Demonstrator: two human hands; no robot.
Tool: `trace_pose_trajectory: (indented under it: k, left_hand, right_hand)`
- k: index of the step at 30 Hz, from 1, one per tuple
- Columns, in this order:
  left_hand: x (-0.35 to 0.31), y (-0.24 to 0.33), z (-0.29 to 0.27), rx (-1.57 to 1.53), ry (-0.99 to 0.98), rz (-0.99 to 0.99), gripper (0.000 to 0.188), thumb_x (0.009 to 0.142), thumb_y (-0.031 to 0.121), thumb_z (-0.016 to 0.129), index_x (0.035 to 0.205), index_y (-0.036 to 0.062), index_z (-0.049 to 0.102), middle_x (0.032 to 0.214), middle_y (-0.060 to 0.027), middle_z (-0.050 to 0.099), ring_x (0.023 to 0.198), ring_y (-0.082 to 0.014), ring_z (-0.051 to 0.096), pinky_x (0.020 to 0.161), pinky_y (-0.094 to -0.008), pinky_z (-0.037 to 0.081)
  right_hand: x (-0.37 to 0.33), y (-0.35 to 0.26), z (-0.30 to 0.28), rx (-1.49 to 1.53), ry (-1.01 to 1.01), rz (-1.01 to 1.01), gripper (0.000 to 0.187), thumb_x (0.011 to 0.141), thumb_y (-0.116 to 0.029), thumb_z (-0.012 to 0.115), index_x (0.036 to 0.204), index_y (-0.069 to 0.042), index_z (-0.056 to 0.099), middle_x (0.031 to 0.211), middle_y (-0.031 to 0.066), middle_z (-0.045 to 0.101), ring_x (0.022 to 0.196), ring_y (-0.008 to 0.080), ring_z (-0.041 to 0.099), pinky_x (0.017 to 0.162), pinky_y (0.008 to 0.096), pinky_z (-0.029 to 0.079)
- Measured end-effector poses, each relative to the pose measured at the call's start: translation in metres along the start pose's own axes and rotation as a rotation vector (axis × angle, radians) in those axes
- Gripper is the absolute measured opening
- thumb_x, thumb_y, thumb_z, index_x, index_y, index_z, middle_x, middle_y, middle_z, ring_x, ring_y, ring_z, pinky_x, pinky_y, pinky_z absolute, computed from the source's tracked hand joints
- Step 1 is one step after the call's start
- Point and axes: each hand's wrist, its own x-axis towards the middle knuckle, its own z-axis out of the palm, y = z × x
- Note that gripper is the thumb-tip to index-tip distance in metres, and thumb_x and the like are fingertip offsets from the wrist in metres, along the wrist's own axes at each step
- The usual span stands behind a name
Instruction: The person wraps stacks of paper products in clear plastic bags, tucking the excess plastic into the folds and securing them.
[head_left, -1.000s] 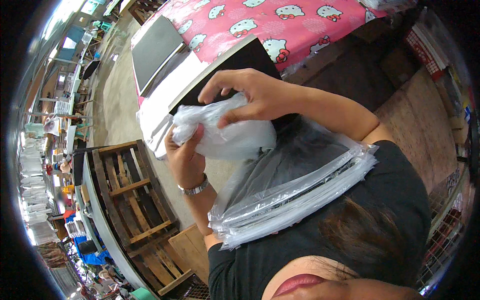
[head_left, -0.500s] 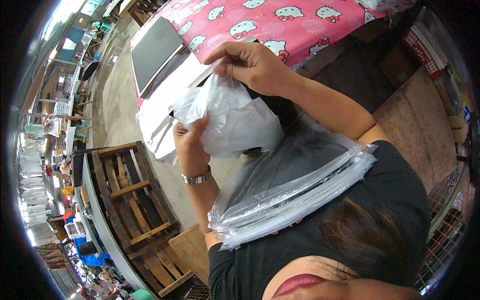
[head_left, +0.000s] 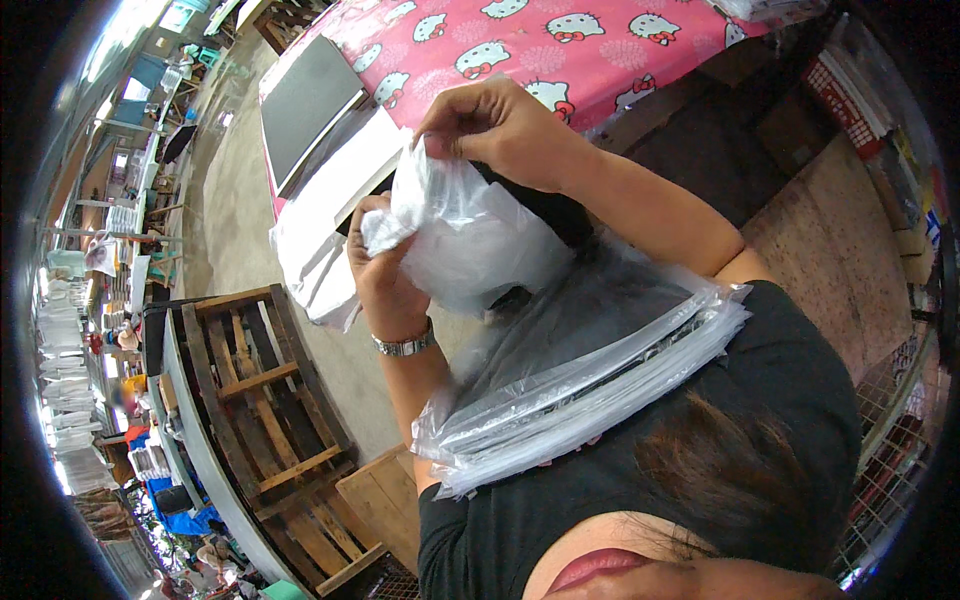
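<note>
Hands point(head_left: 392, 280) point(head_left: 520, 130) in near-closed pinches on crumpled translucent plastic point(head_left: 485, 240)

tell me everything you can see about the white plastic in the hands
The white plastic is thin, soft-looking film, translucent and wrinkled, with shiny folds. It is held up in front of the person, bunched at its upper left and spreading loosely below. The left hand grips the bunched part and the right hand pinches its top. Whether it is a bag or a sheet is unclear.
</note>
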Motion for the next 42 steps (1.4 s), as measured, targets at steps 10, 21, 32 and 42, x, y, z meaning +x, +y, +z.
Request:
trace_pose_trajectory:
  k: [10,21,32,42]
  left_hand:
    - [0.006,-0.003,0.006,0.149,0.150,0.073,0.030,0.065,-0.002,0.060,0.093,0.0066,0.052,0.097,-0.0059,0.057,0.090,-0.0150,0.053,0.085,-0.0244,0.039]
    - [-0.001,0.003,0.019,0.251,0.192,0.060,0.023,0.071,-0.004,0.071,0.071,0.0079,0.052,0.078,0.0004,0.054,0.067,-0.0093,0.049,0.064,-0.0189,0.037]
    - [-0.092,0.007,-0.133,0.319,0.028,-0.182,0.046,0.089,0.046,0.052,0.104,0.0029,0.056,0.102,-0.0109,0.059,0.083,-0.0208,0.059,0.072,-0.0342,0.050]
    - [-0.111,0.035,-0.094,0.689,-0.356,-0.332,0.047,0.078,0.035,0.070,0.106,-0.0014,0.061,0.098,-0.0129,0.065,0.086,-0.0244,0.061,0.079,-0.0366,0.048]
  right_hand:
    - [-0.002,0.000,0.001,-0.047,0.006,-0.094,0.014,0.087,-0.012,0.062,0.079,-0.001,0.057,0.071,-0.0027,0.056,0.066,0.0039,0.048,0.058,0.0227,0.041]
    - [0.009,0.000,-0.004,-0.320,0.138,-0.371,0.012,0.085,-0.015,0.065,0.081,-0.004,0.062,0.059,0.0026,0.051,0.054,0.0105,0.048,0.052,0.0261,0.040]
    - [-0.048,0.004,-0.019,0.382,-0.718,0.111,0.018,0.083,-0.018,0.066,0.085,-0.001,0.062,0.081,0.0098,0.065,0.066,0.0146,0.060,0.061,0.0288,0.049]
    - [-0.055,0.001,-0.053,0.181,-0.554,0.219,0.022,0.084,-0.019,0.066,0.093,0.000,0.061,0.084,0.0077,0.062,0.081,0.0137,0.060,0.072,0.0288,0.049]
